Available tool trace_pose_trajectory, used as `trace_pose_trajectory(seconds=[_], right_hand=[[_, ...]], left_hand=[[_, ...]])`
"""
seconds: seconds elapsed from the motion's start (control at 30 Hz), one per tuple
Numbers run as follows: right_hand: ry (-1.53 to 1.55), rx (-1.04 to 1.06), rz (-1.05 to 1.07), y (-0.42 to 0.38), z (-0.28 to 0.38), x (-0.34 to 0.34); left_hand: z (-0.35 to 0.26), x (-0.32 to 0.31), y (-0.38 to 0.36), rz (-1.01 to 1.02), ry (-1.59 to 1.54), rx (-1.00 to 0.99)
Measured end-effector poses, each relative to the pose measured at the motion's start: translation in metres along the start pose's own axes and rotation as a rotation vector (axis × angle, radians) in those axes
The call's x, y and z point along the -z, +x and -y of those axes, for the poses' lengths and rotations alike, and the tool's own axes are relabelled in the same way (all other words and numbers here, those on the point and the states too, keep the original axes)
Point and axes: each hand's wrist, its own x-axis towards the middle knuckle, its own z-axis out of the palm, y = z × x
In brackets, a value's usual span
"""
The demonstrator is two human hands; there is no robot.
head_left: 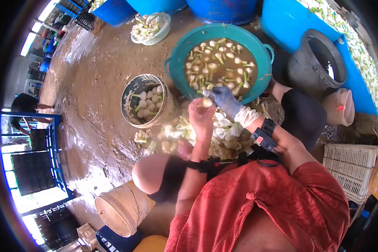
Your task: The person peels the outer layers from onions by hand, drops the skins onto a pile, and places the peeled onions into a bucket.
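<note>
My bare left hand (pixel 200 117) is closed around a whitish bulb (pixel 206 102) that looks like garlic, held up in front of the tub. Against the bulb's upper side is my right hand (pixel 226 101), in a blue-grey glove with its fingers curled. Whatever the gloved fingers grip is too small to make out. Just beyond both hands stands a green two-handled tub (pixel 177 63), with bulbs and cut stems floating in brown water. To the left, a whitish bucket (pixel 166 107) holds cleaned white bulbs (pixel 148 103). Below my hands lies a heap of peeled leaves and skins (pixel 229 126).
A pale basin (pixel 164 32) of trimmings sits at the back. Blue containers (pixel 281 21) and a dark grey bucket (pixel 308 63) line the right. White crates (pixel 350 168) stand lower right, a tipped bucket (pixel 122 210) lower left. Another person (pixel 24 107) bends at far left.
</note>
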Motion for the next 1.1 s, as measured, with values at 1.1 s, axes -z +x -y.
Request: trace_pose_trajectory(seconds=[1.1], right_hand=[[0.009, 0.162, 0.038, -0.030, 0.010, 0.034]], left_hand=[[0.001, 0.015, 0.009, 0.356, -0.932, 0.545]])
